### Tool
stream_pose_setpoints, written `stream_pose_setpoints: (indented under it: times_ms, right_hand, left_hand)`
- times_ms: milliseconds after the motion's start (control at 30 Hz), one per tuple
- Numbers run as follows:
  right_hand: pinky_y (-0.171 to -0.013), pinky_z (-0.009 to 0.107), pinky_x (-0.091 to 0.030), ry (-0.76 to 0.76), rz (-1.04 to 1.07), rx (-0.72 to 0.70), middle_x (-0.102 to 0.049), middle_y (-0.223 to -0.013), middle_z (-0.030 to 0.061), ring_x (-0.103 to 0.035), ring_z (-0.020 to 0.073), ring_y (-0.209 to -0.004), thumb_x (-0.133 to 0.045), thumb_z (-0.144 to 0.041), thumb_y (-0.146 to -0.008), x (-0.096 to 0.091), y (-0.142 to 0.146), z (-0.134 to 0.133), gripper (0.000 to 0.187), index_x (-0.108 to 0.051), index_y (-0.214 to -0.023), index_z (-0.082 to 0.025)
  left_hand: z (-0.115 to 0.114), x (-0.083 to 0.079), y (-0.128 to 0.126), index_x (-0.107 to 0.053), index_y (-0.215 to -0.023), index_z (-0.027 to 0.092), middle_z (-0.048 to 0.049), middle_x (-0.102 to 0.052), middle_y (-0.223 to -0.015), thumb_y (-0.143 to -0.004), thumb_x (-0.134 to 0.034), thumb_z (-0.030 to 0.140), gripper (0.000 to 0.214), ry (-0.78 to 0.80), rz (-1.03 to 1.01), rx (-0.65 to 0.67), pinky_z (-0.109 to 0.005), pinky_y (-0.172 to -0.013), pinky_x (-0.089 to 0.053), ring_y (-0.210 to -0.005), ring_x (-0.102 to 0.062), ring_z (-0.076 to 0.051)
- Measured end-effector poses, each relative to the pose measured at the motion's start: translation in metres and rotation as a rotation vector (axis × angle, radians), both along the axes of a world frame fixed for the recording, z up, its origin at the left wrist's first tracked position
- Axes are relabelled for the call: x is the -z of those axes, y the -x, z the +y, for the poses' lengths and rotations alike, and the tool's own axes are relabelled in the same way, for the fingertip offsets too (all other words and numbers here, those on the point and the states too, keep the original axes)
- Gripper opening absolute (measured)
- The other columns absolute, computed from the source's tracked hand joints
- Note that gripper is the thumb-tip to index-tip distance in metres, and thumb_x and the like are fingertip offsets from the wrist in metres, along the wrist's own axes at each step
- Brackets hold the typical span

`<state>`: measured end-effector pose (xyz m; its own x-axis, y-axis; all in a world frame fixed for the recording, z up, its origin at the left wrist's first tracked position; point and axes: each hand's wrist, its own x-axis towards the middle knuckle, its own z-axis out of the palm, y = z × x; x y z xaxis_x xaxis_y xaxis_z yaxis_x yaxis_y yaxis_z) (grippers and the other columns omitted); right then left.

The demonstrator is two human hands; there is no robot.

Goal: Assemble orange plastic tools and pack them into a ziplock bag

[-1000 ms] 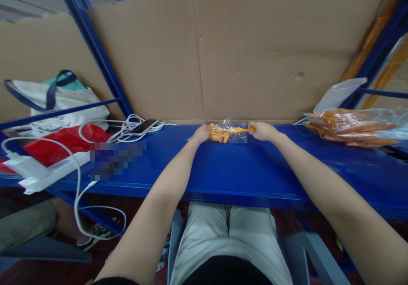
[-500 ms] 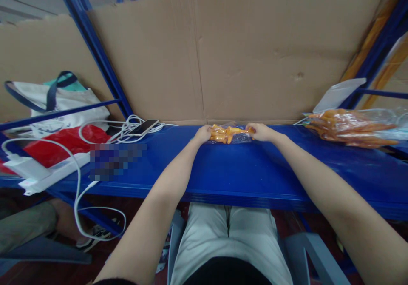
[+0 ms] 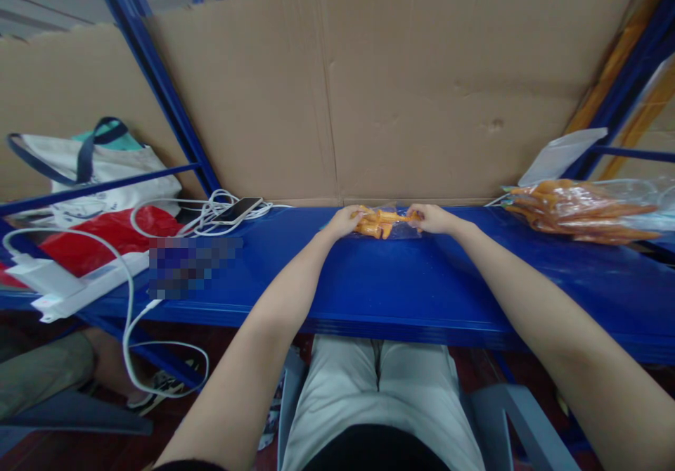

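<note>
A clear plastic bag with orange pieces in it (image 3: 380,223) lies on the blue shelf (image 3: 390,281), close to the cardboard at the back. My left hand (image 3: 345,222) grips its left end with the fingers closed. At the other end my right hand (image 3: 429,218) pinches the bag, and a bit of orange shows by the fingertips. What exactly the orange pieces are is too small to tell.
Right of my hands lies a larger plastic bag of orange items (image 3: 574,207). On the left are a phone (image 3: 240,209) on coiled white cables, a power strip (image 3: 95,285), a red bag (image 3: 113,235) and a tote bag (image 3: 105,176). A cardboard sheet (image 3: 422,91) stands behind.
My left hand has shifted slightly right along the bag, covering more of its left end. My right hand has hardly moved.
</note>
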<state>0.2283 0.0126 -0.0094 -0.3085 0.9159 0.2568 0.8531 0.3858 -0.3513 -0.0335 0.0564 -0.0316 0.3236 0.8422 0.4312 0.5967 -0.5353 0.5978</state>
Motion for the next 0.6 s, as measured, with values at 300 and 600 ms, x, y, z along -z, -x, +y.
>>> stream_pose_setpoints:
  times_ms: [300,600]
  right_hand:
    - [-0.058,0.023,-0.038,0.032,0.092,-0.047,-0.059,-0.058,-0.0031,-0.053,0.0119,-0.054,-0.063,-0.028,-0.075,0.002,-0.002,0.006,0.021,-0.067,-0.092,-0.017]
    - [-0.055,0.022,-0.036,0.019,0.089,-0.018,-0.056,-0.055,-0.004,-0.049,0.0107,-0.05,-0.064,-0.027,-0.072,-0.006,0.007,-0.005,0.021,-0.069,-0.09,-0.017]
  left_hand:
    - [0.001,-0.002,0.0,-0.076,-0.097,0.016,-0.0085,-0.074,-0.115,-0.087,-0.059,0.024,0.022,-0.081,-0.003,0.071,-0.039,-0.11,-0.042,-0.117,-0.064,-0.024]
    - [-0.006,-0.008,-0.007,-0.077,-0.097,0.015,-0.0122,-0.072,-0.117,-0.084,-0.063,0.027,0.023,-0.139,-0.009,0.141,-0.042,-0.11,-0.041,-0.123,-0.06,-0.027]
